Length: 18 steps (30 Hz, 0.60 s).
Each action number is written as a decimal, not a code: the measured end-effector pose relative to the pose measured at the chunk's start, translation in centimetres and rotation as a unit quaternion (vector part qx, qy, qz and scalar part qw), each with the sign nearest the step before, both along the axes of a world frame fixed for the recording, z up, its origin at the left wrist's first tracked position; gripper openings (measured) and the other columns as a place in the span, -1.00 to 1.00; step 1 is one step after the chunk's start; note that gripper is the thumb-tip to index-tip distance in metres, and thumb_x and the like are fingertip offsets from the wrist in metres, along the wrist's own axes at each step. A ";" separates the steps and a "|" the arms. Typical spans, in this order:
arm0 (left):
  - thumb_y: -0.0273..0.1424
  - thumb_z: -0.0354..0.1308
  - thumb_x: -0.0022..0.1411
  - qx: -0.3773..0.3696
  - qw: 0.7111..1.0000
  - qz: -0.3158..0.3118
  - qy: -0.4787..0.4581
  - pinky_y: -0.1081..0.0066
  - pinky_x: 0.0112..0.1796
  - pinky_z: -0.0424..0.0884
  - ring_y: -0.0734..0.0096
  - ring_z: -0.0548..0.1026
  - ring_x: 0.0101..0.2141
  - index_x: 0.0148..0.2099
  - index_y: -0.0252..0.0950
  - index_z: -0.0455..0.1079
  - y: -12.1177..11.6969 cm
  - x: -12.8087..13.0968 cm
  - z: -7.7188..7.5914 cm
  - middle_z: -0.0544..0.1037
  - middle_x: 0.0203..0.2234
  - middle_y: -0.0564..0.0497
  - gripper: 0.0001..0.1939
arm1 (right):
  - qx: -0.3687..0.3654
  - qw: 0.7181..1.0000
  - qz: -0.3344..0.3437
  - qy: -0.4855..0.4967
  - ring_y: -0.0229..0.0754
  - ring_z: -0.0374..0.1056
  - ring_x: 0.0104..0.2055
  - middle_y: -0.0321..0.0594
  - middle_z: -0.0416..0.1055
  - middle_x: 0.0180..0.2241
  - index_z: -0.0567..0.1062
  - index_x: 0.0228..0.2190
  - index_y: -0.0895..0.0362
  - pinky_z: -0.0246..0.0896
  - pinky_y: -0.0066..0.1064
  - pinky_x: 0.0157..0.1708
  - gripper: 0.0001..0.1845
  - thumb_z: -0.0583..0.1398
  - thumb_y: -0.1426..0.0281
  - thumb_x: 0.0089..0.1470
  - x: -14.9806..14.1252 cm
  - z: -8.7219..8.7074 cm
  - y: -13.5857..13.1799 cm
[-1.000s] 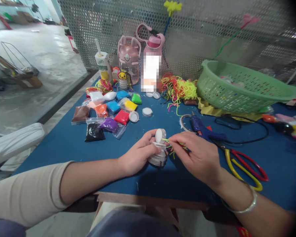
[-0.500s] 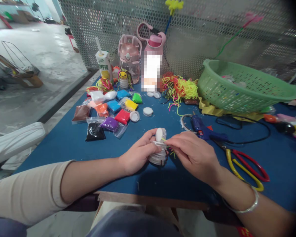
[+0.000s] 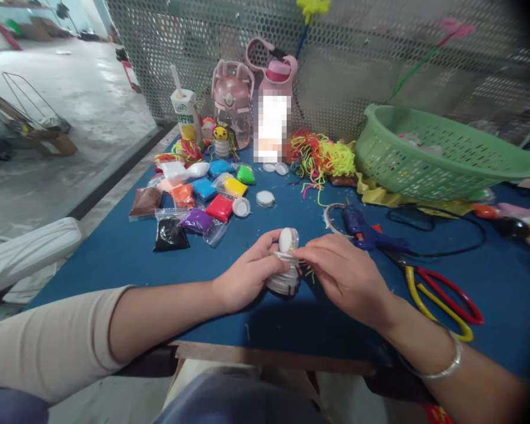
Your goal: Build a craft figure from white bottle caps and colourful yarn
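My left hand [image 3: 251, 274] is wrapped round a figure made of stacked white bottle caps [image 3: 283, 282], held upright just above the blue table. One more cap [image 3: 288, 240] stands on edge on top as a head, its white face turned toward me. My right hand [image 3: 342, 274] pinches at the figure's right side, just under that head cap. A tiny bit of yellow-green shows at its fingertips, too small to make out. Yellow-green string ends [image 3: 308, 271] and a dark cord [image 3: 298, 281] stick out at the figure's side, partly behind my right fingers.
Bags of coloured clay [image 3: 198, 221] and loose white caps [image 3: 265, 198] lie beyond my hands. A finished yellow-faced figure [image 3: 221, 138] stands behind them. To the right are a blue glue gun [image 3: 357, 227], scissors [image 3: 450, 294] and a green basket [image 3: 424, 156]. Tangled string [image 3: 327, 156] lies at the back.
My right hand has shifted very slightly at the figure's side, its fingers still pinched. The left hand's hold on the stacked caps is the same.
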<state>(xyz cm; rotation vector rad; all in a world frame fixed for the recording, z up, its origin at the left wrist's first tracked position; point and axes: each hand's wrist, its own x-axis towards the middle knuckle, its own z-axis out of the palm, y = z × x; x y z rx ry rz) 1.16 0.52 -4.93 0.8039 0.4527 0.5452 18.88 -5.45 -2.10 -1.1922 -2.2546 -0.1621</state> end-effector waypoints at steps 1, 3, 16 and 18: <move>-0.49 0.19 -0.01 -0.001 1.000 -0.001 -0.001 0.38 -0.29 0.29 0.34 0.45 -0.31 0.06 -0.26 0.21 0.0 0.0 0.0 0.46 -0.37 0.04 -0.47 | -0.004 1.000 0.001 -0.001 -0.15 0.39 -0.25 -0.12 0.52 -0.30 0.47 -0.17 0.15 0.30 -0.29 -0.26 -0.76 0.06 0.57 0.20 0.0 0.0 0.0; -0.49 0.18 -0.01 -0.001 1.000 -0.002 -0.002 0.38 -0.29 0.30 0.34 0.45 -0.31 0.06 -0.27 0.21 0.0 0.0 0.1 0.46 -0.36 0.04 -0.46 | -0.013 1.000 0.002 -0.001 -0.16 0.38 -0.26 -0.14 0.52 -0.30 0.45 -0.16 0.13 0.28 -0.29 -0.26 -0.77 0.05 0.55 0.21 0.1 -0.1 0.0; -0.47 0.20 -0.01 0.003 1.000 -0.005 -0.002 0.37 -0.28 0.29 0.32 0.46 -0.30 0.06 -0.27 0.22 0.1 0.0 -0.1 0.46 -0.37 0.03 -0.46 | -0.002 1.000 -0.004 -0.012 -0.14 0.36 -0.30 -0.12 0.51 -0.34 0.51 -0.19 0.15 0.23 -0.28 -0.29 -0.72 0.02 0.54 0.21 -0.2 0.1 0.2; -0.47 0.20 -0.01 0.004 1.000 -0.007 0.000 0.37 -0.27 0.29 0.32 0.46 -0.29 0.06 -0.27 0.23 0.1 -0.1 -0.1 0.46 -0.37 0.03 -0.46 | -0.003 1.000 -0.003 -0.016 -0.14 0.35 -0.31 -0.12 0.51 -0.34 0.50 -0.20 0.14 0.22 -0.28 -0.29 -0.73 0.02 0.53 0.22 -0.1 0.2 0.2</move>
